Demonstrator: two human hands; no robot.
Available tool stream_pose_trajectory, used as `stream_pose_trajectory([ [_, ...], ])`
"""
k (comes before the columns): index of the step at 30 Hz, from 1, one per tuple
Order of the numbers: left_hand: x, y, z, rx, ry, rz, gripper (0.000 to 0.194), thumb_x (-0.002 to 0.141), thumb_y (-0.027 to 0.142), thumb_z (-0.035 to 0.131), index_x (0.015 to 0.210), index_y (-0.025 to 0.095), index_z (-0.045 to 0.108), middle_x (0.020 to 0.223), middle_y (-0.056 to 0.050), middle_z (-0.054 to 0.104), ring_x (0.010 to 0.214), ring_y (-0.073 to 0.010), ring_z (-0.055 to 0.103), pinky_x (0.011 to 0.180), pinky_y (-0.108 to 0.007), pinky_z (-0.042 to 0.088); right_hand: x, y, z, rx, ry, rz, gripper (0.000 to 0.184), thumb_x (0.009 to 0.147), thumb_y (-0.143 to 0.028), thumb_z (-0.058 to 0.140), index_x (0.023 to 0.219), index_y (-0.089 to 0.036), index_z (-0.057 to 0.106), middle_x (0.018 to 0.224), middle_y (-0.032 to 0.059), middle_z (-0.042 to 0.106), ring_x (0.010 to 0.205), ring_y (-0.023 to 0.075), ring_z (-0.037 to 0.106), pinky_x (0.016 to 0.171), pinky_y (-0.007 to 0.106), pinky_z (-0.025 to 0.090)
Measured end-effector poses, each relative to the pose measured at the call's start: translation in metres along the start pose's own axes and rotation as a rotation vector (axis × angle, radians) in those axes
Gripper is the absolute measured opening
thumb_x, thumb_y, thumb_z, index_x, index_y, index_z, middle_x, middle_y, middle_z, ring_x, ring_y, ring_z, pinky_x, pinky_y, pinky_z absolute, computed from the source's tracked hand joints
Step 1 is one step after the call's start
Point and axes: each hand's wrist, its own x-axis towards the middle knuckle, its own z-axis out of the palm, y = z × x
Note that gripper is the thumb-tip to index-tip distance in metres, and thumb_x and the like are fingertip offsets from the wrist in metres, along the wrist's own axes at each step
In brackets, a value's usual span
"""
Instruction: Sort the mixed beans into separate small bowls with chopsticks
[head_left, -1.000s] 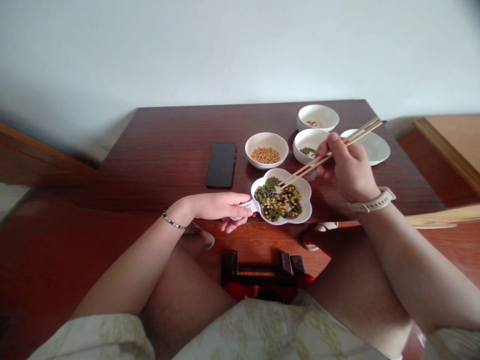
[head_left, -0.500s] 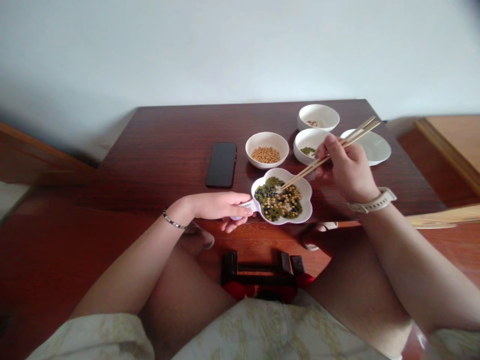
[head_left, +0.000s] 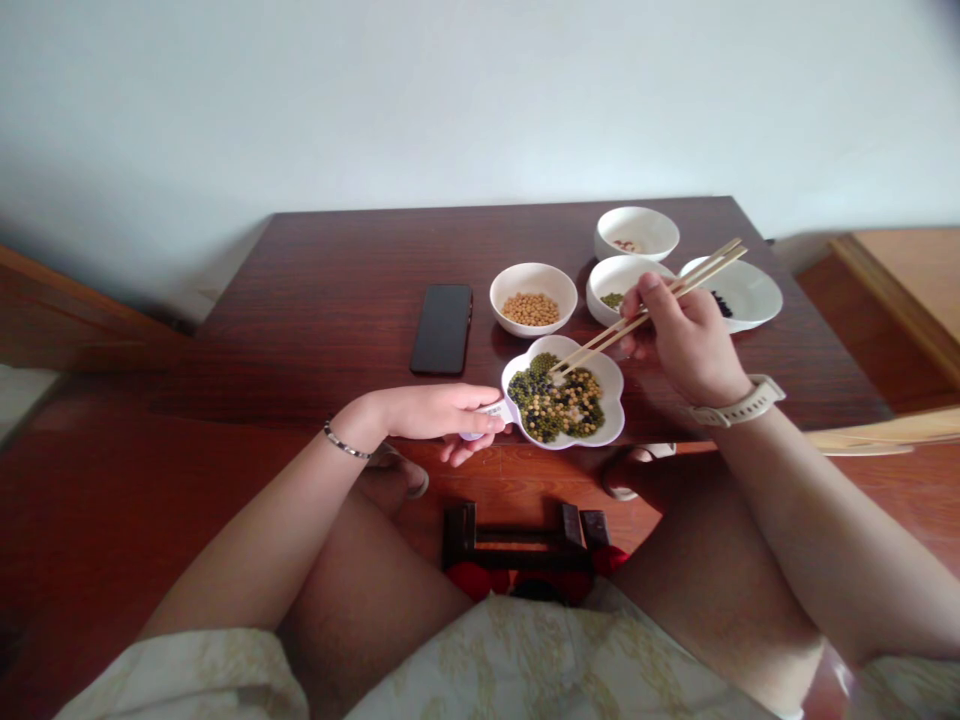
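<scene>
A white flower-shaped dish (head_left: pixel 611 420) of mixed green, black and yellow beans sits at the near edge of the dark wooden table (head_left: pixel 337 300). My left hand (head_left: pixel 442 412) pinches the dish's small handle at its left side. My right hand (head_left: pixel 686 335), with a pale watch on the wrist, is closed on a pair of wooden chopsticks (head_left: pixel 600 345). Their tips rest in the top of the bean pile. Behind stand a bowl of yellow beans (head_left: pixel 533 297), a bowl with a few green beans (head_left: pixel 616 285), a bowl with reddish beans (head_left: pixel 636 233) and a plate with black beans (head_left: pixel 739 293).
A black phone (head_left: pixel 442 328) lies face up left of the bowls. Under the table's near edge I see my knees, a foot in a sandal (head_left: pixel 634 470) and a dark wooden stool frame (head_left: pixel 525 535). Wooden furniture (head_left: pixel 900 290) stands at the right.
My right hand has shifted slightly left and toward me, bringing the chopstick tips down into the mixed beans. My left hand has stayed on the dish handle.
</scene>
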Motion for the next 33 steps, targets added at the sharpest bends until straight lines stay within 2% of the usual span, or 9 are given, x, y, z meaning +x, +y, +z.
stream_pose_trajectory([
  [7, 0.0, 0.001, 0.0, 0.003, -0.007, -0.004, 0.038, 0.134, 0.053, 0.074, 0.112, 0.024, 0.061, 0.094, 0.002, 0.074, 0.074, -0.0146, 0.069, 0.07, -0.03, 0.055, -0.001, 0.0, 0.002, 0.016, -0.004, -0.003, 0.081, 0.102, -0.109, 0.084, 0.088, -0.03, 0.077, 0.066, 0.0046, 0.068, 0.055, 0.0222, 0.064, 0.048, 0.037, 0.051],
  [14, 0.0, 0.002, -0.001, -0.02, -0.018, 0.002, 0.032, 0.134, 0.044, 0.071, 0.111, 0.024, 0.062, 0.093, 0.002, 0.073, 0.074, -0.0145, 0.068, 0.07, -0.03, 0.055, 0.0, 0.001, 0.001, 0.007, 0.017, 0.006, 0.08, 0.102, -0.109, 0.084, 0.089, -0.031, 0.075, 0.068, 0.0048, 0.068, 0.056, 0.0228, 0.065, 0.048, 0.037, 0.052],
  [20, 0.0, 0.001, -0.002, 0.006, -0.012, -0.009, 0.038, 0.135, 0.052, 0.073, 0.112, 0.024, 0.062, 0.095, 0.002, 0.074, 0.075, -0.0138, 0.069, 0.07, -0.029, 0.055, 0.003, 0.003, -0.008, -0.014, 0.008, 0.017, 0.076, 0.107, -0.106, 0.082, 0.091, -0.031, 0.078, 0.064, 0.0045, 0.069, 0.051, 0.021, 0.059, 0.046, 0.036, 0.048],
  [26, -0.001, 0.001, 0.0, 0.008, -0.003, -0.004, 0.035, 0.134, 0.05, 0.072, 0.112, 0.024, 0.062, 0.093, 0.002, 0.073, 0.074, -0.0141, 0.068, 0.07, -0.029, 0.054, 0.002, 0.001, -0.011, -0.019, 0.014, 0.028, 0.073, 0.112, -0.099, 0.082, 0.092, -0.03, 0.078, 0.064, 0.0053, 0.068, 0.051, 0.02, 0.061, 0.047, 0.036, 0.048],
  [33, -0.001, 0.002, 0.0, 0.001, 0.001, -0.006, 0.038, 0.133, 0.053, 0.074, 0.112, 0.024, 0.063, 0.092, 0.001, 0.073, 0.074, -0.0149, 0.068, 0.07, -0.03, 0.054, 0.003, 0.003, -0.011, -0.021, 0.008, 0.009, 0.076, 0.109, -0.103, 0.082, 0.09, -0.03, 0.077, 0.063, 0.0048, 0.068, 0.051, 0.0208, 0.062, 0.046, 0.036, 0.05],
])
